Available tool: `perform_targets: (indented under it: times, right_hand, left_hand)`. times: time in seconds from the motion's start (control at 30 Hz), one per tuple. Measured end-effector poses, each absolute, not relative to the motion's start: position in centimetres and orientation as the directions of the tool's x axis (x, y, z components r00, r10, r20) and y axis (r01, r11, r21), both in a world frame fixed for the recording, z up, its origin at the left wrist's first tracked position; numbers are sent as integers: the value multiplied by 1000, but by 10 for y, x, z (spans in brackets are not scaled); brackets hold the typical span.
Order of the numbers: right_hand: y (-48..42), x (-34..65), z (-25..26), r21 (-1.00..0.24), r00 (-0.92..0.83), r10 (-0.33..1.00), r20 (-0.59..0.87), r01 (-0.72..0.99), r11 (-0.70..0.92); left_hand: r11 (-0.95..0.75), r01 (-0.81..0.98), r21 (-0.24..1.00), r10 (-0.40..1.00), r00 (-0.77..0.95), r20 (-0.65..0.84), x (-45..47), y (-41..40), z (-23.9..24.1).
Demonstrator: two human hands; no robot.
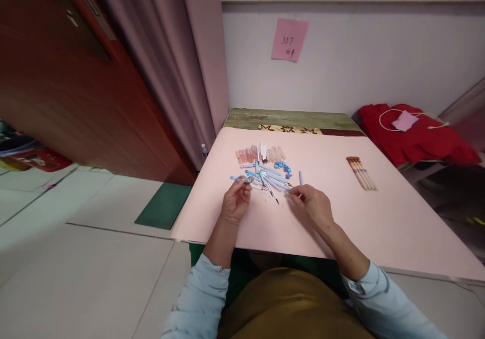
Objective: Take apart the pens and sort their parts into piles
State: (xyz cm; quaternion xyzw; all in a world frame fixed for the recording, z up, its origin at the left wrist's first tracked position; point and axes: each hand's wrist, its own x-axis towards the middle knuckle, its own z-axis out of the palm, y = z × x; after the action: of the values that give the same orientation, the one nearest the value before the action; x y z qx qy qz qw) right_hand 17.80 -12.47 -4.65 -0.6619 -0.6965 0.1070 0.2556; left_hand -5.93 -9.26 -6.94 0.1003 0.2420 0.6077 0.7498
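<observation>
My left hand [235, 203] is closed in a pinch around a light-blue pen barrel [240, 179], held over the left side of a loose pile. The pile consists of blue and lilac pen parts [278, 178], with dark-tipped refills [273, 195] among them. At the pile's right edge my right hand [311, 203] has thumb and forefinger pinched together; what lies between them is too small to make out. Just beyond those fingers lies a lilac pen part [301, 177]. Small blue pieces [283, 168] are scattered behind the pile.
Behind the pile are rows of pinkish translucent pieces [248, 154] and several white refills [264, 152]. Several brown-topped pens [361, 173] lie together on the pink-covered table [397, 228] at right. Red cloth [401, 137] with a white cable rests beyond the table's right corner.
</observation>
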Motion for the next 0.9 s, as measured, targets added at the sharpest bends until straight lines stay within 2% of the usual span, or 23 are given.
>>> perform_targets:
  times: [0.23,0.53,0.63,0.8,0.9]
  right_hand:
    - [-124,183,-44,-422,55,989,138,907,9]
    - [-124,177,-48,-470,24,996,90,882,22]
    - [-124,173,-50,-446,30,997,76,895,7]
    - [-127,168,-55,-362,15,994,104,932,24]
    - [-130,166,-52,-377,31,992,123,926,18]
  left_hand:
    - [216,-865,454,966,121,-228,-59,-91,-71]
    - [206,-852,481,971,119,-205,-59,-90,-73]
    - [216,-845,490,969,125,-211,-59,-90,-73]
    - [232,-828,511,968,143,-208,-57,-91,-75]
    - [254,-806,534,962,155,-224,-56,-92,-75]
